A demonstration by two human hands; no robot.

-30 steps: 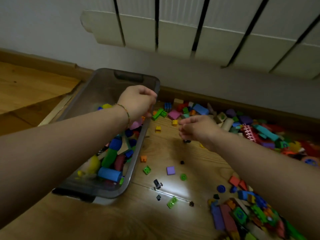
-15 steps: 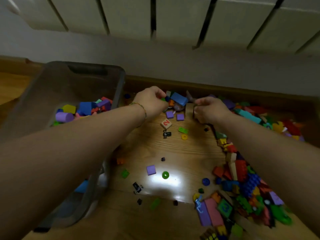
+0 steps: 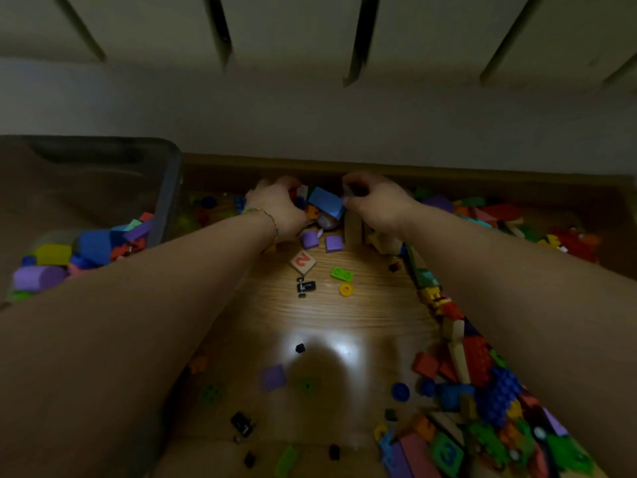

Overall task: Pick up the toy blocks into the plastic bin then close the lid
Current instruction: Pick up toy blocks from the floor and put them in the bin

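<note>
While both arms reach to the far side of the floor [image 3: 344,326] in the head view, the left hand [image 3: 279,208] curls its fingers down into the heap of toy blocks [image 3: 475,374] by the skirting. The right hand [image 3: 375,205] is curled too, its thumb against the right corner of a blue block [image 3: 325,201] lying between the hands. Whether either grip has really closed on a piece I cannot tell. The plastic bin [image 3: 170,188] stands far left, part filled; most blocks lie strewn down the right. These look light and stiff – the foam ones slightly soft – so scooping handfuls by their flat faces should serve. No lid is in view.
</note>
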